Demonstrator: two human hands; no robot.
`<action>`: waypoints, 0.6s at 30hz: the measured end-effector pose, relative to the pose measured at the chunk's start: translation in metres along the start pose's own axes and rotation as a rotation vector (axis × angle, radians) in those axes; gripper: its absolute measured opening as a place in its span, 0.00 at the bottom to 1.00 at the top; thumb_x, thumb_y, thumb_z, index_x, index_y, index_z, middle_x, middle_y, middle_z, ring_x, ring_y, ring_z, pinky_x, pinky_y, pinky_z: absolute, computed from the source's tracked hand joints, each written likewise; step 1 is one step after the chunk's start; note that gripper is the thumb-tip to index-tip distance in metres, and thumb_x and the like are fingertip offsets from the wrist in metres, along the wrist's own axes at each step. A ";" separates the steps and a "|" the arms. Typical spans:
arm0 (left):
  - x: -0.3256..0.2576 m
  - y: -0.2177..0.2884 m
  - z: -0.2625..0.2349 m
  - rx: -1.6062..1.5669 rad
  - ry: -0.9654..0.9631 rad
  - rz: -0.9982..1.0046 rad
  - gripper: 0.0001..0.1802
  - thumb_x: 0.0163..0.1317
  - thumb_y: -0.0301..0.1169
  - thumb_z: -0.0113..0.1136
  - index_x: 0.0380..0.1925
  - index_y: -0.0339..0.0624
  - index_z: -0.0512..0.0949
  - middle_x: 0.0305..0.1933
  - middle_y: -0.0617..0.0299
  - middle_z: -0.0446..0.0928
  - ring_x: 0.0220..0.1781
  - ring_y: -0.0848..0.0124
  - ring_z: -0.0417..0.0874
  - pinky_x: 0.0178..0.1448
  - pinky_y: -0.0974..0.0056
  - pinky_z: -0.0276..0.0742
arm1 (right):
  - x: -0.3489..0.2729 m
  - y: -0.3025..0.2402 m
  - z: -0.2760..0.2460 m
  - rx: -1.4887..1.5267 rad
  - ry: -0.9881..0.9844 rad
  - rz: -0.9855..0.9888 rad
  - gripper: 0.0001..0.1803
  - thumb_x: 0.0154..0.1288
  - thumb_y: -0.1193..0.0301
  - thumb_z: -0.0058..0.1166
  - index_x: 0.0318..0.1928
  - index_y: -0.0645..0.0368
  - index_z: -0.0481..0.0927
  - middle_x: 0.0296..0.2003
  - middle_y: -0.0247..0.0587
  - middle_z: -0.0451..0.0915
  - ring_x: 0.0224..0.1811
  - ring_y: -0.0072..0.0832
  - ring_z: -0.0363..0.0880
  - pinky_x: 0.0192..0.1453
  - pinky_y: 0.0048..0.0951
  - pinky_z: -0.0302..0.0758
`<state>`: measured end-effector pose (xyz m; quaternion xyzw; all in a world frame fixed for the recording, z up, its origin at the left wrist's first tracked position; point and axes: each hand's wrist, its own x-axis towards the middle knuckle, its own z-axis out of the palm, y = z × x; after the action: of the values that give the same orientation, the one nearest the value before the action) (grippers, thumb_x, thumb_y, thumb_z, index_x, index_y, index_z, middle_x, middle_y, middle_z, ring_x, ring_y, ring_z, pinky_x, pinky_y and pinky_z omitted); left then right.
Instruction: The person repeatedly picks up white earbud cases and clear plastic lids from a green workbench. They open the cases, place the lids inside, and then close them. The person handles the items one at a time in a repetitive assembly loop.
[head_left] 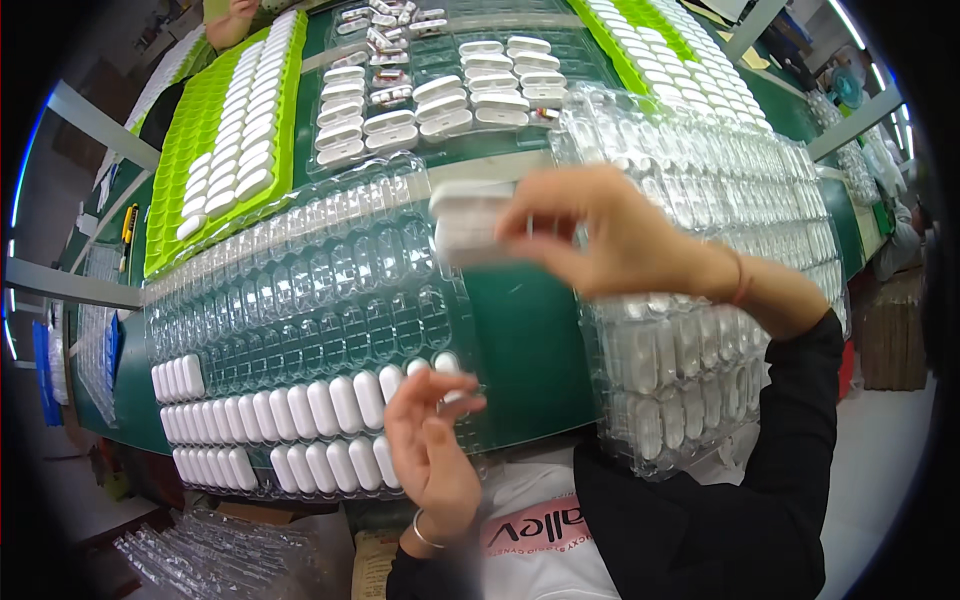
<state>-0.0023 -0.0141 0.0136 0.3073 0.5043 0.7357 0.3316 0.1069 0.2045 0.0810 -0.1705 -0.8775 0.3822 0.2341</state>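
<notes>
My right hand [610,235] pinches a white oblong case [468,222] with its lid swung up, held above the green table. Motion blurs the case slightly. My left hand [432,440] hovers at the near right corner of a clear plastic tray [320,285], palm up, with fingers curled but apart and nothing seen in them. Closed white cases [318,405] fill the tray's near rows, and its far rows hold none. Part of the tray's corner is hidden behind my left hand.
Stacked clear trays [690,200] stand on the right. Open white cases [470,95] sit in another tray at the back, beside small wrapped parts [390,55]. Lime-green trays [180,165] with white cases lie to both sides. A co-worker's hand [240,10] shows far left.
</notes>
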 end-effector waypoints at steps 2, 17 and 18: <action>-0.006 0.005 -0.008 0.030 0.069 0.021 0.23 0.74 0.43 0.39 0.53 0.33 0.68 0.33 0.53 0.73 0.32 0.67 0.75 0.37 0.66 0.72 | 0.039 0.037 -0.027 -0.171 0.134 -0.031 0.05 0.55 0.76 0.60 0.34 0.61 0.83 0.29 0.44 0.84 0.27 0.27 0.81 0.32 0.26 0.77; -0.028 -0.014 -0.090 0.247 0.383 0.410 0.29 0.76 0.49 0.23 0.23 0.41 0.63 0.06 0.70 0.52 0.08 0.81 0.49 0.16 0.75 0.42 | 0.203 0.252 -0.109 -0.877 0.141 0.112 0.08 0.48 0.74 0.55 0.31 0.59 0.84 0.30 0.49 0.83 0.34 0.45 0.82 0.43 0.38 0.78; -0.026 -0.014 -0.091 0.273 0.388 0.419 0.29 0.76 0.49 0.24 0.23 0.41 0.63 0.06 0.70 0.52 0.08 0.81 0.49 0.16 0.75 0.42 | 0.205 0.259 -0.106 -0.878 0.136 0.143 0.08 0.47 0.74 0.55 0.30 0.58 0.84 0.30 0.49 0.83 0.36 0.46 0.82 0.43 0.39 0.78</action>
<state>-0.0561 -0.0802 -0.0304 0.3000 0.5781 0.7584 0.0263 0.0245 0.5336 0.0077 -0.3388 -0.9251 -0.0234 0.1698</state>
